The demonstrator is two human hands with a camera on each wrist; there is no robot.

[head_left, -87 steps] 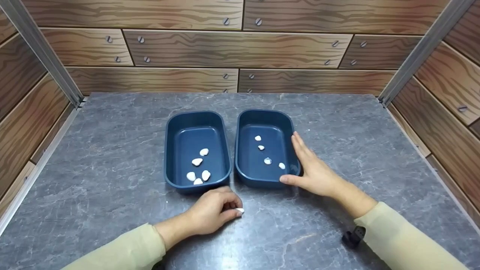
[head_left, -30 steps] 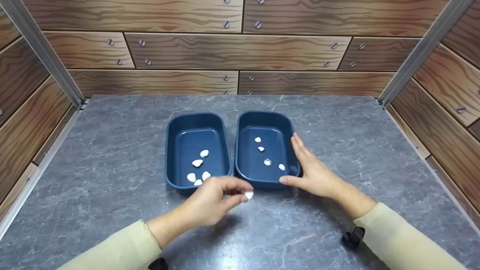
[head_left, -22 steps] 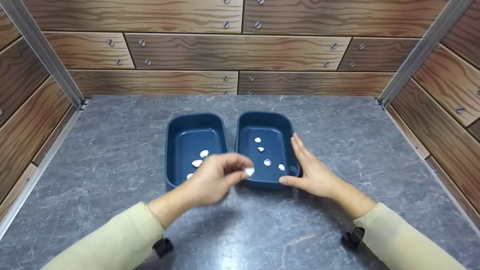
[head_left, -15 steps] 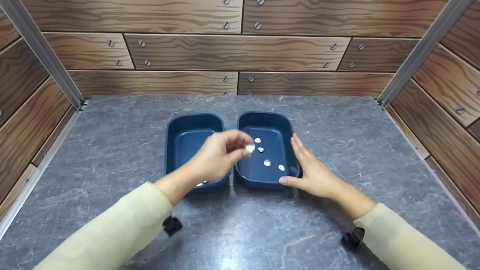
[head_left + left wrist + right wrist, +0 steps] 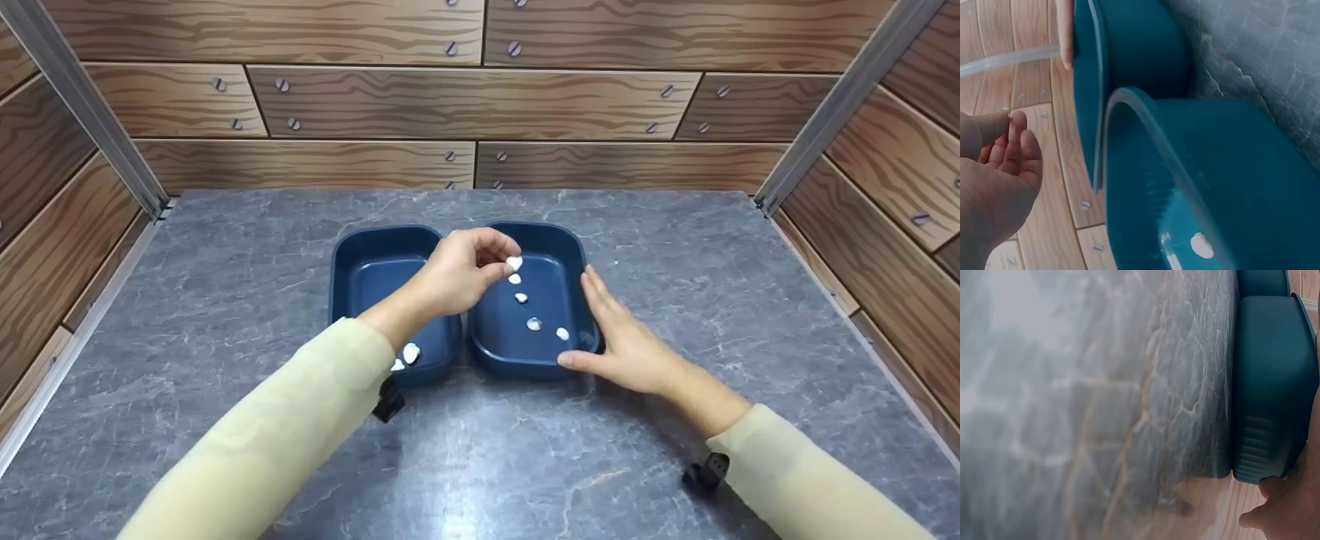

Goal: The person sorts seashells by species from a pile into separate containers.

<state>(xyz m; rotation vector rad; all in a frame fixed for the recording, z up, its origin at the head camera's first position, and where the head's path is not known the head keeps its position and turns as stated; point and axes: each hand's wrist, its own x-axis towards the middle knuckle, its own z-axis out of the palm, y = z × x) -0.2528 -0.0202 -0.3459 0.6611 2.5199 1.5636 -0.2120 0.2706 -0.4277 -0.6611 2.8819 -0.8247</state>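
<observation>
Between thumb and fingertips my left hand (image 5: 459, 274) pinches a small white seashell (image 5: 514, 262) over the back left part of the right blue box (image 5: 525, 369). In the left wrist view only a sliver of that shell (image 5: 1006, 109) shows at the fingertips. Several more white shells, one of them a hollow shell (image 5: 534, 324), lie scattered on this box's floor. My right hand (image 5: 630, 345) rests against the box's right wall, fingers straight along it and thumb at the near right corner.
To the left, close beside it, stands a matching blue box (image 5: 346, 247), partly covered by my left forearm. Two white shells (image 5: 411, 353) show at its near end. Both boxes stand on a grey marbled table (image 5: 247, 285) enclosed by wood-patterned walls (image 5: 375, 97).
My left hand has lifted the shell from the table in front of the boxes and carried it forward over the right box. My right hand has stayed at the box's side.
</observation>
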